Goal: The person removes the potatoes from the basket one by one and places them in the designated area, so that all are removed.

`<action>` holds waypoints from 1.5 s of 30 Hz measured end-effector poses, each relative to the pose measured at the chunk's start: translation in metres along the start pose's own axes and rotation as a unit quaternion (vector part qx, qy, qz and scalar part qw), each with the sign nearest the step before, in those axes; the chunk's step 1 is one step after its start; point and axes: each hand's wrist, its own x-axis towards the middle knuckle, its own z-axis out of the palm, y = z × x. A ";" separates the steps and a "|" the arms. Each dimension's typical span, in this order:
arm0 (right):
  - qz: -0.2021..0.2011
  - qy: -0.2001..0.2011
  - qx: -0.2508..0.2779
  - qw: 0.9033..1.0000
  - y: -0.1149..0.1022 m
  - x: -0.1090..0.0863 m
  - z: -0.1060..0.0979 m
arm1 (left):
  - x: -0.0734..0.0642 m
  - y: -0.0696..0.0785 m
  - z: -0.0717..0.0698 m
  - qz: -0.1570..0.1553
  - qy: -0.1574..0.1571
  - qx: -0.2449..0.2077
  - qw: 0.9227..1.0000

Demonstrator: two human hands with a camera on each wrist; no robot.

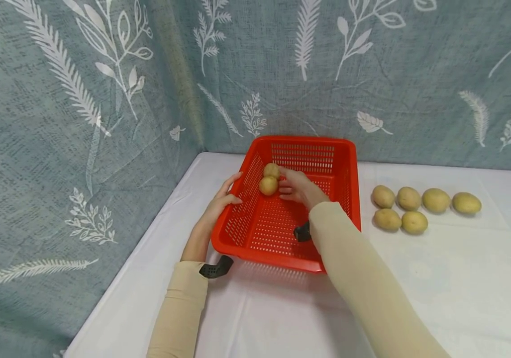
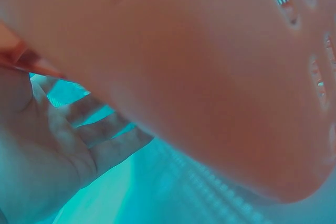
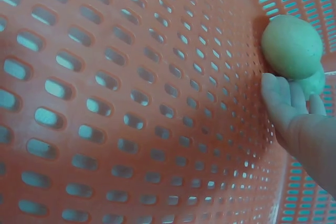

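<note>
A red plastic basket (image 1: 277, 251) with slotted walls stands on the table. My left hand (image 1: 214, 206) holds its left rim, thumb over the edge and fingers along the outside; the left wrist view shows those fingers (image 2: 79, 116) partly hidden by the wall. Inside, two potatoes touch each other by the left wall: a nearer potato (image 1: 268, 186) and a farther potato (image 1: 272, 171). Beside them is my right hand (image 1: 297, 185), its fingers loosely extended and not wrapped round either one. The right wrist view has this hand (image 3: 299, 119) just at the potatoes (image 3: 292, 45).
Right of the basket, several potatoes (image 1: 409, 199) lie in two rows on the white tablecloth (image 1: 443, 288). A patterned blue-grey curtain (image 1: 282, 99) hangs behind the table and along its left side.
</note>
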 end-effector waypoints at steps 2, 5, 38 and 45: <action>0.001 -0.009 -0.008 1.000 0.000 0.001 0.000 | 0.000 0.000 0.000 0.001 0.000 0.004 1.000; 0.001 -0.025 -0.024 0.999 0.001 0.001 -0.001 | 0.001 0.001 0.000 0.003 0.001 0.008 1.000; -0.002 -0.028 -0.116 0.993 0.006 0.003 0.010 | 0.002 -0.001 0.001 -0.001 0.000 -0.003 1.000; -0.017 -0.032 -0.152 0.988 0.008 0.007 0.013 | 0.002 -0.001 0.001 0.001 0.004 0.000 1.000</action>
